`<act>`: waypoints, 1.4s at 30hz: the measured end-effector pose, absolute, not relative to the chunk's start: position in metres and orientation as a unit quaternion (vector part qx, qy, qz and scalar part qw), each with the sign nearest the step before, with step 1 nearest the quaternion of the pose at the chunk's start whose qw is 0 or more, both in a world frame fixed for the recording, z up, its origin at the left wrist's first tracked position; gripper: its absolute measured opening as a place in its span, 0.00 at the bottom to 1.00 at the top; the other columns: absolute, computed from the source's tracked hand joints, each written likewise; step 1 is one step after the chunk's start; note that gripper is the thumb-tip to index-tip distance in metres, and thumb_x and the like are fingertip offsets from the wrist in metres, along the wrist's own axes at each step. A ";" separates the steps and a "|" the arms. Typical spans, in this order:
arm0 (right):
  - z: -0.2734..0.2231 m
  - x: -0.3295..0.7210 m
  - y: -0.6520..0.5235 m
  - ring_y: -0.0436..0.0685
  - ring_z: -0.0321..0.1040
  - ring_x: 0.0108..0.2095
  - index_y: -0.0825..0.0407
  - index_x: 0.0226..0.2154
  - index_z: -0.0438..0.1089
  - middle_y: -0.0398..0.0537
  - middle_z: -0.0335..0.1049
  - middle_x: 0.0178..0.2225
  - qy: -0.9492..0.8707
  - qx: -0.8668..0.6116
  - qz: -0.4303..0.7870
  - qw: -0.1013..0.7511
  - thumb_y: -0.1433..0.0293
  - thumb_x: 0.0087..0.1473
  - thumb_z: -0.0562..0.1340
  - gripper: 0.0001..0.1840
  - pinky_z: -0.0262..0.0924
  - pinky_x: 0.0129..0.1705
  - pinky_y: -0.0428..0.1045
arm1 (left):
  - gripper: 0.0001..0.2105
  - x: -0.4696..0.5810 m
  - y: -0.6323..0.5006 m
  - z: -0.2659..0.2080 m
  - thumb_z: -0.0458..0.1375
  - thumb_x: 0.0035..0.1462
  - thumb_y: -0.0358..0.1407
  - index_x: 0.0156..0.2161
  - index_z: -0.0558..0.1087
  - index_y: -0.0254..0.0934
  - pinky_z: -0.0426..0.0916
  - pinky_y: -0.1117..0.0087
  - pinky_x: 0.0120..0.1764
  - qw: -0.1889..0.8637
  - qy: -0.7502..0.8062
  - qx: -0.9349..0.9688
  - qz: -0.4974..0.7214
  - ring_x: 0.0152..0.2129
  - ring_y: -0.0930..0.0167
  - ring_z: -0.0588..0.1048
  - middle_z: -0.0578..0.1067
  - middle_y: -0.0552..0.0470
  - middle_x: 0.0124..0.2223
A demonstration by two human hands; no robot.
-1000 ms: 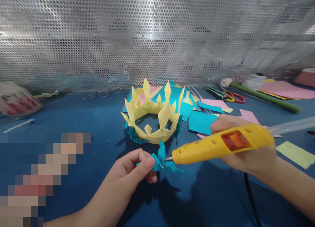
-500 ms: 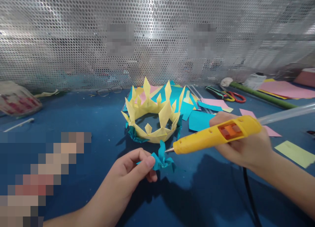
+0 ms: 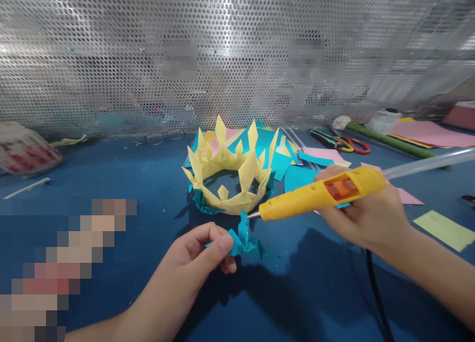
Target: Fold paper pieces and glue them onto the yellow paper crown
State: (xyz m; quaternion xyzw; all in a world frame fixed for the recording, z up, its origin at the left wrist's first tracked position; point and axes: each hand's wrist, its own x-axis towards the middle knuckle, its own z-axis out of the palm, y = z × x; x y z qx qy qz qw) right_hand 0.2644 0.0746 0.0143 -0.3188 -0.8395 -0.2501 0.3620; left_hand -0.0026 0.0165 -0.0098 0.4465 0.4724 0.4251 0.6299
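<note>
Between the thumb and fingers of my left hand (image 3: 204, 250) is a crumpled blue paper flower (image 3: 244, 235), its petals pointing up and to the right. My right hand (image 3: 371, 218) is closed around a yellow hot glue gun (image 3: 297, 199), with a clear glue stick (image 3: 426, 164) coming out of its back end. The metal nozzle touches or nearly touches the upper petal, where a shiny line shows. Just behind stands a pale yellow paper crown (image 3: 237, 203) with pointed tips; crumpled blue paper (image 3: 202, 202) sits along its lower edge.
Scissors (image 3: 356, 145), a cutter (image 3: 322, 138) and a green stick (image 3: 389, 140) lie at the back right, near coloured paper sheets (image 3: 434, 133). Glasses (image 3: 165, 136) rest by the perforated metal screen (image 3: 230, 94). A black cord (image 3: 376, 287) hangs below my right hand.
My right hand has moved the glue gun slightly up and left, so its nozzle went from the petal's middle toward its tip. My left hand stays nearly still.
</note>
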 end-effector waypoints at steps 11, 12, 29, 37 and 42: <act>0.027 0.255 0.068 0.50 0.61 0.16 0.47 0.30 0.58 0.38 0.62 0.22 -0.868 -0.281 -0.173 0.370 0.76 0.51 0.55 0.07 0.55 0.17 0.46 | 0.19 -0.002 0.018 -0.009 0.67 0.50 0.51 0.21 0.69 0.41 0.55 0.70 0.29 0.628 0.476 0.447 0.424 0.23 0.72 0.62 0.72 0.58 0.21; 0.028 0.255 0.068 0.50 0.61 0.16 0.47 0.30 0.58 0.38 0.61 0.22 -0.871 -0.275 -0.166 0.371 0.77 0.50 0.55 0.08 0.56 0.17 0.46 | 0.19 -0.002 0.018 -0.008 0.67 0.50 0.52 0.22 0.69 0.41 0.55 0.70 0.29 0.627 0.477 0.446 0.424 0.23 0.72 0.62 0.72 0.58 0.21; 0.026 0.260 0.069 0.52 0.64 0.18 0.45 0.32 0.59 0.38 0.64 0.22 -0.879 -0.255 -0.109 0.387 0.73 0.53 0.56 0.06 0.59 0.18 0.48 | 0.19 -0.002 0.018 -0.008 0.68 0.48 0.51 0.21 0.70 0.40 0.56 0.71 0.29 0.636 0.465 0.443 0.428 0.23 0.73 0.63 0.73 0.59 0.21; 0.021 0.260 0.073 0.51 0.60 0.18 0.46 0.29 0.57 0.39 0.61 0.23 -0.863 -0.282 -0.173 0.383 0.76 0.52 0.56 0.08 0.53 0.19 0.48 | 0.20 -0.002 0.019 -0.011 0.68 0.48 0.52 0.21 0.69 0.41 0.56 0.71 0.29 0.634 0.470 0.442 0.428 0.23 0.72 0.63 0.73 0.59 0.21; 0.019 0.261 0.074 0.52 0.62 0.19 0.47 0.31 0.59 0.41 0.66 0.24 -0.849 -0.294 -0.224 0.378 0.75 0.53 0.56 0.07 0.51 0.21 0.49 | 0.19 -0.003 0.019 -0.013 0.68 0.49 0.52 0.22 0.70 0.41 0.57 0.71 0.31 0.631 0.475 0.442 0.426 0.24 0.72 0.64 0.73 0.59 0.22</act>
